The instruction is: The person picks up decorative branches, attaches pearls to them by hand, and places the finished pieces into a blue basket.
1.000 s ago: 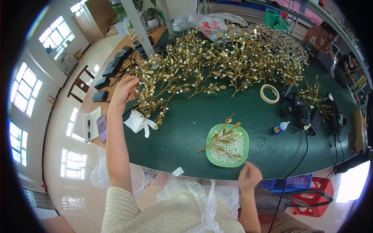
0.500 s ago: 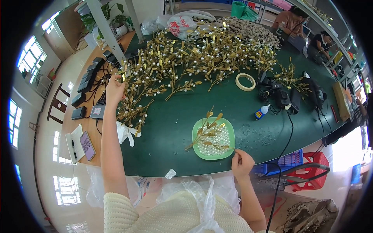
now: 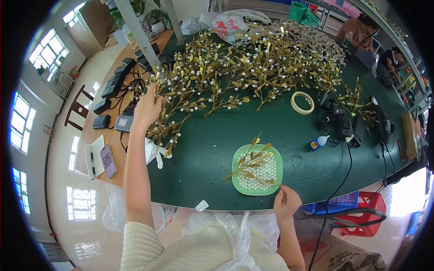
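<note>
Can see a phone (image 3: 109, 161) and an open notebook (image 3: 96, 147) bearing a pen (image 3: 92, 163) by the near edge of the wooden tabletop (image 3: 91, 132), with black adapters (image 3: 102, 106) along its left edge. Can also see plastic bags (image 3: 231, 26) at the far edge of the green tabletop (image 3: 194, 178), a white scrap (image 3: 202, 206) at its near one

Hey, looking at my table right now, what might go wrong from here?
Spills: the green bowl of white pearls sits near the front edge of the table, beside the right hand pinching a thin stem, so a bump might scatter them.
Tangles: the left hand is at overlapping gold branches, so lifting one might drag others.
Snags: the black cable hangs over the front edge, right of the right hand, which could catch it.
</note>
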The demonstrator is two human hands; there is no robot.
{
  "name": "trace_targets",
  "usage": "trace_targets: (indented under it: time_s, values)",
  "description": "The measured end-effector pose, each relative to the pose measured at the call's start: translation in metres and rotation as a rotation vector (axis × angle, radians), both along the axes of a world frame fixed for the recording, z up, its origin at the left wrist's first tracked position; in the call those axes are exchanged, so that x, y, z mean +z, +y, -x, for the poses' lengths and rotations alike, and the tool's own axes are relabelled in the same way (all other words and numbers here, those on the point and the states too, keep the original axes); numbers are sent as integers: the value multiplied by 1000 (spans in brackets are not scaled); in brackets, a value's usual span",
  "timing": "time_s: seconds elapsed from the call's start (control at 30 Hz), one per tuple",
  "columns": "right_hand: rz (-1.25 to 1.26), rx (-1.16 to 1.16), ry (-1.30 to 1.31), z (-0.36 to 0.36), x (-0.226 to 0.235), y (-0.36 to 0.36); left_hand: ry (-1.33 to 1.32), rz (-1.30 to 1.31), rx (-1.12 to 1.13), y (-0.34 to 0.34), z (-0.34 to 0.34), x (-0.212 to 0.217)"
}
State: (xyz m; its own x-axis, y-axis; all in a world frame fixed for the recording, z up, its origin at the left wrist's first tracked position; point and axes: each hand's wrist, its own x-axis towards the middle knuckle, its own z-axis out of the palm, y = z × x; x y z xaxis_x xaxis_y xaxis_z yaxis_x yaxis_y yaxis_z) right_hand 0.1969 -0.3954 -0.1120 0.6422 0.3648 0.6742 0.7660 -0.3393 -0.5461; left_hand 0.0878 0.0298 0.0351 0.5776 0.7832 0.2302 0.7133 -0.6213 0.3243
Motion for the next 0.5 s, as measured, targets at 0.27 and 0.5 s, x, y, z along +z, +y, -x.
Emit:
trace_targets:
  time_s: [0.27, 0.5]
  values:
    - [75, 15, 24, -2, 1, -5, -570, -298, -13, 5, -1, 10]
    - [140, 64, 74, -1, 2, -7, -1308, 476, -197, -38, 20, 46]
